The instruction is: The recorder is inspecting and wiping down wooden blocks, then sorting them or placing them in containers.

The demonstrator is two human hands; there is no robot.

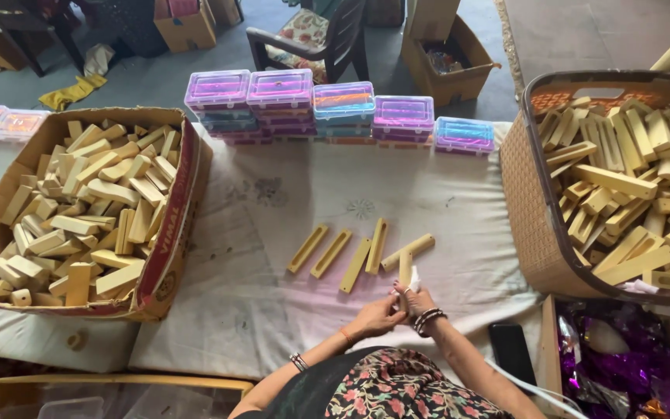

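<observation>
While the white-clothed tabletop [273,256] filled most of the frame, the biggest things on it sat at its two ends: a cardboard box [166,256] at the left, heaped with short pale wooden blocks [79,209], and a brown woven basket [529,233] at the right, piled with longer yellowish wooden pieces [630,194]. Along the upper middle ran a row of stacked clear plastic cases [335,112] with purple and blue lids. Below them, at the centre of the frame, lay a small row of grooved wooden strips [343,252], side by side and slightly fanned, apart from both heaps. A dark phone [510,349] lay at the lower right, near the basket's corner.

Smallest of all was the work itself, at lower centre. The right hand [416,302] was pinched around the lower end of one upright wooden piece [405,271], with something small and white at its fingertips that I could not make out. The left hand [378,316] was curled in against the same piece from the side, fingers pressed together, steadying it. To my eye the step was the fitting or finishing of that single piece, just below the laid-out row; the next move would call for a firm two-handed hold and a careful placing beside the strips.
</observation>
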